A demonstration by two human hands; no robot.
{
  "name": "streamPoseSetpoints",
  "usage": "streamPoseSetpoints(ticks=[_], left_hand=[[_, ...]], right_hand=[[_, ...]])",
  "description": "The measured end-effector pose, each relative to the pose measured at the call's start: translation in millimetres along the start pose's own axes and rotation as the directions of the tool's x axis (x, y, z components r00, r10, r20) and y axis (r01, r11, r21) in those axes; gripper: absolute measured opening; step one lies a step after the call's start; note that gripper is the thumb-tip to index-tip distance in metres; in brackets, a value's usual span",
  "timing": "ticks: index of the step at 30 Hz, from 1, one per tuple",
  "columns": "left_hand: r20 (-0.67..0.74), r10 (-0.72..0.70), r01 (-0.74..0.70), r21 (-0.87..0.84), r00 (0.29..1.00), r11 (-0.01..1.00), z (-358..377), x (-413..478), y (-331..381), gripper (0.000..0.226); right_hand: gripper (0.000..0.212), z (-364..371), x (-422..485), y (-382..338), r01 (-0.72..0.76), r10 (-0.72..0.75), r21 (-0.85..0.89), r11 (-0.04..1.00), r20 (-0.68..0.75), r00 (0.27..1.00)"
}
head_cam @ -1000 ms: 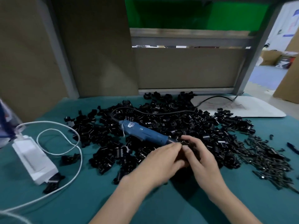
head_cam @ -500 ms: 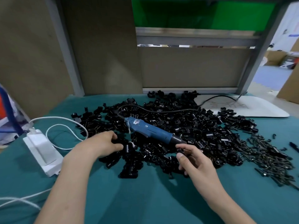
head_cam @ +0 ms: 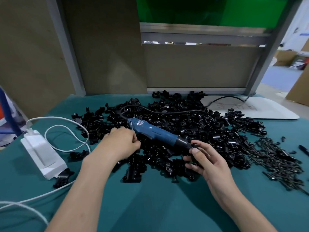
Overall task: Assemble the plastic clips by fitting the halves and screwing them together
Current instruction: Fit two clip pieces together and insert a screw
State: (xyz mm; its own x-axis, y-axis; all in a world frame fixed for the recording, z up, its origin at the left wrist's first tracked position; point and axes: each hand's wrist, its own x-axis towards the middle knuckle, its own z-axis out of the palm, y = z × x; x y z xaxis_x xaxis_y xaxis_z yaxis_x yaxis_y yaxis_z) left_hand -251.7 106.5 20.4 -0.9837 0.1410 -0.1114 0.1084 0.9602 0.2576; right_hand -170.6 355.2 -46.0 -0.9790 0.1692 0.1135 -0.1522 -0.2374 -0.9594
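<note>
- Your right hand (head_cam: 206, 159) is partly closed near the middle of the bench (head_cam: 158, 198). Thumb and fingers pinch a small black clip half (head_cam: 195, 146) just off the tip of the electric screwdriver (head_cam: 155, 133).
- Your left hand (head_cam: 122, 145) is knuckles-up with fingers curled down into the heap of clip halves (head_cam: 209, 129), just beside the rear of the screwdriver's blue handle. Its fingertips are hidden, so you cannot tell whether it has a piece.
- The screwdriver lies flat on the heap, tip toward your right hand, and neither hand grips it. Its black cord runs back toward the bench's far right corner, over a white board (head_cam: 260, 109).
- The heap fills the middle and far side of the bench. The loose screws (head_cam: 277, 158) lie in their own spread toward the right edge, well apart from your left hand.
- A white power adapter (head_cam: 42, 154) and its white cable (head_cam: 66, 124) sit by the left edge, clear of the work.
- Judged from this, you are at the gathering step: 1 half is in hand and its mate is being sought. Nothing looks fitted or screwed yet.
- The next move calls for a matching half from the heap, brought to the right hand and seated square. Then take 1 screw from the right-edge spread and pick up the screwdriver.
</note>
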Motion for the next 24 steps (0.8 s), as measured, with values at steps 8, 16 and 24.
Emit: streamPoseSetpoints(ticks=[8, 16, 24], left_hand=[[-0.207, 0.142, -0.211, -0.367, 0.968, 0.906, -21, -25, 48, 0.013], [-0.314, 0.353, -0.461, -0.408, 0.881, 0.788, 76, -35, 123, 0.045], [-0.555, 0.398, -0.587, -0.212, 0.731, 0.782, 94, -40, 122, 0.052]], right_hand=[[0.026, -6, 5, -8, -0.133, 0.127, 0.334, 0.933, 0.039, 0.991], [0.040, -9, 5, -11, -0.199, 0.174, 0.353, 0.914, 0.102, 0.979], [0.032, -6, 6, -14, -0.180, 0.176, 0.278, 0.944, 0.043, 0.984]])
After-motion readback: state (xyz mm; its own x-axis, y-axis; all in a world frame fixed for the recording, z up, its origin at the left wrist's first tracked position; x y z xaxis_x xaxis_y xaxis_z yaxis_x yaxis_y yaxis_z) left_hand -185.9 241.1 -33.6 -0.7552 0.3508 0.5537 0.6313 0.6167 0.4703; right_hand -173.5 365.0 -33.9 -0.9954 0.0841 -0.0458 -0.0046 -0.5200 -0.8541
